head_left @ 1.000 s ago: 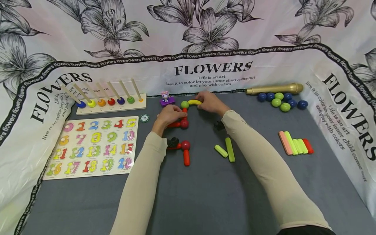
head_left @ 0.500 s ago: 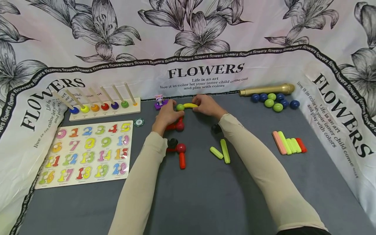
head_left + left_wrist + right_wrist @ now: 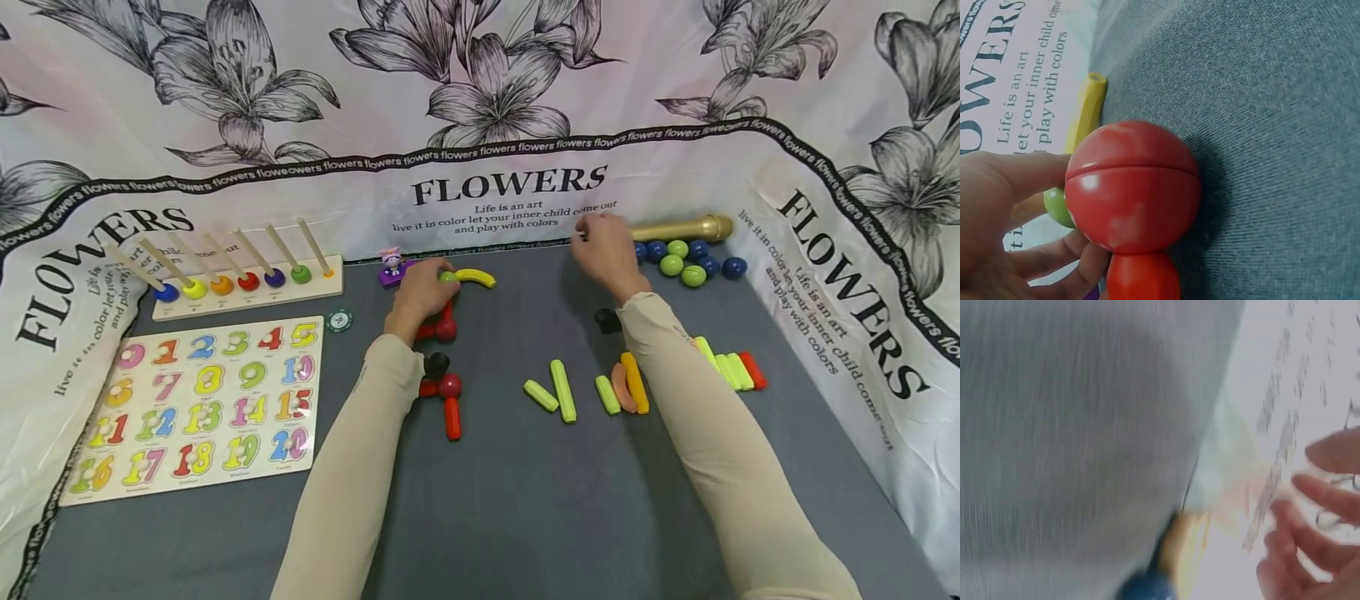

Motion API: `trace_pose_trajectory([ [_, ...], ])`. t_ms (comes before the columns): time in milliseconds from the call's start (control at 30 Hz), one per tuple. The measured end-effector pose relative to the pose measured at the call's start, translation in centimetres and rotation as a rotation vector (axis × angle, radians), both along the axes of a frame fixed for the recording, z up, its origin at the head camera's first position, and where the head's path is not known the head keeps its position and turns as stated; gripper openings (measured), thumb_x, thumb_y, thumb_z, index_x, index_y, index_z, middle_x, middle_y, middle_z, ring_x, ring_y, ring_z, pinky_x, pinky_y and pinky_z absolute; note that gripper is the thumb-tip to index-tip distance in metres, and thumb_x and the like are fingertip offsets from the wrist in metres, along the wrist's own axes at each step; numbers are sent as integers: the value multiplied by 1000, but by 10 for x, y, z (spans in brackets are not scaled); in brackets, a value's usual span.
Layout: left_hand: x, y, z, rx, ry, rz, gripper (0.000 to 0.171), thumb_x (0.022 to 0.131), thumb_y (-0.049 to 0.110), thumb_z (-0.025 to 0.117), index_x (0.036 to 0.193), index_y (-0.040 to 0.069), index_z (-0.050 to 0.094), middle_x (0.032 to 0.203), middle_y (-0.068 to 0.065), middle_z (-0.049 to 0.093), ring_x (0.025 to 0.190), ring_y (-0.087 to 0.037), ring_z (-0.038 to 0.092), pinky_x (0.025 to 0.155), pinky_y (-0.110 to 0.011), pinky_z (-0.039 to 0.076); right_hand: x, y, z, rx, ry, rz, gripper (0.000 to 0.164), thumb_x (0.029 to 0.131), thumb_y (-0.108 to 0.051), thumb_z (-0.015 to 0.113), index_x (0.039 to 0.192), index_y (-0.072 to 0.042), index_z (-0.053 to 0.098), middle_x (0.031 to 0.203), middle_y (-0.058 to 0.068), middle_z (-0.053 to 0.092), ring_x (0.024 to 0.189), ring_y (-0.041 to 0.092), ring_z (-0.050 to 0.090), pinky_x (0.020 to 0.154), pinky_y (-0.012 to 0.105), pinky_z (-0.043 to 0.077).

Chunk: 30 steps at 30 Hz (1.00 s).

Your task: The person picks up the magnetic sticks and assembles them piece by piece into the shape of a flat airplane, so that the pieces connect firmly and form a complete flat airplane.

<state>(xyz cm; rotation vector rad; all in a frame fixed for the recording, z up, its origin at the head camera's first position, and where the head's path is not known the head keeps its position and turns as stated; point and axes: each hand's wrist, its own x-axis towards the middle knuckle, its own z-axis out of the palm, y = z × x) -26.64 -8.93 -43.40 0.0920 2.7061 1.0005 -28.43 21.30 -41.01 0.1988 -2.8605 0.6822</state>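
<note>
In the head view my left hand [image 3: 422,290] holds the green ball [image 3: 447,276], thumb and fingers around it. A curved yellow stick [image 3: 476,276] extends right from that ball. Below it a red stick leads to a red ball [image 3: 447,330], which fills the middle of the left wrist view with the green ball [image 3: 1057,206] partly hidden behind. My right hand [image 3: 606,250] is above the back of the table, left of a gold rod [image 3: 682,229] and the blue and green balls [image 3: 671,265]. Its fingers are bent loosely with nothing between them; the right wrist view is blurred.
A second red ball with sticks [image 3: 452,417] lies nearer. Loose green sticks [image 3: 562,392], a curved pinkish stick [image 3: 622,389] and an orange-yellow stick [image 3: 634,383] lie centre-right. On the left are a number board [image 3: 195,400], peg stand [image 3: 247,292], chip [image 3: 339,320] and purple figurine [image 3: 392,271].
My right hand has let go of the yellow stick and moved right toward the gold rod. My left hand has shifted up from the red stick to the green ball.
</note>
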Motion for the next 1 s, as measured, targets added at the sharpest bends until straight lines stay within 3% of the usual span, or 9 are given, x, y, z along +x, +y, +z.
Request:
trace_pose_trajectory([
  [67,1,0,0,8,19,-1,37,106,24,65,139,9,68,137,-15,65,105,-30,58,88,-45,51,3,20,3,92,29,-90,30,97,-4,56,117,16,68,118,37,66,115,55,56,105,61,36],
  [167,5,0,2,26,41,3,37,105,22,66,139,7,69,137,-16,65,106,-30,59,90,-43,51,8,43,2,207,-42,-163,28,94,-4,54,110,16,65,115,42,61,113,60,52,104,66,33],
  [300,5,0,2,35,56,13,36,104,21,68,137,6,70,134,-16,67,103,-29,59,88,-42,51,14,62,-7,273,-113,-152,19,91,-2,54,97,16,60,109,47,58,106,66,51,96,72,36],
  [433,5,-1,1,37,69,19,36,105,22,69,136,5,70,133,-17,68,103,-30,59,88,-42,50,14,67,-14,271,-109,-110,21,90,2,56,103,18,60,108,47,58,105,65,51,96,71,37],
  [667,6,-1,1,37,63,33,36,105,24,69,136,5,68,133,-17,67,104,-31,59,89,-43,50,13,50,-15,71,-151,31,29,101,-4,62,120,18,64,115,40,63,109,56,58,98,66,43],
  [800,6,-1,0,38,62,33,36,106,24,68,136,5,68,133,-17,66,103,-30,58,88,-42,49,13,30,-18,-31,-221,133,35,104,-5,62,133,13,65,94,28,64,87,42,59,83,50,46],
  [900,5,-1,0,36,61,31,36,106,23,68,136,4,68,134,-17,66,103,-30,58,87,-41,49,14,12,-21,-81,-265,198,33,106,-8,64,134,7,67,81,14,56,71,30,51,71,41,38],
  [1000,4,-1,1,36,48,29,37,106,23,67,137,3,67,134,-17,66,103,-30,58,88,-41,49,16,-7,-22,-129,-309,246,31,107,-11,65,134,3,68,95,16,66,79,28,57,76,41,44],
])
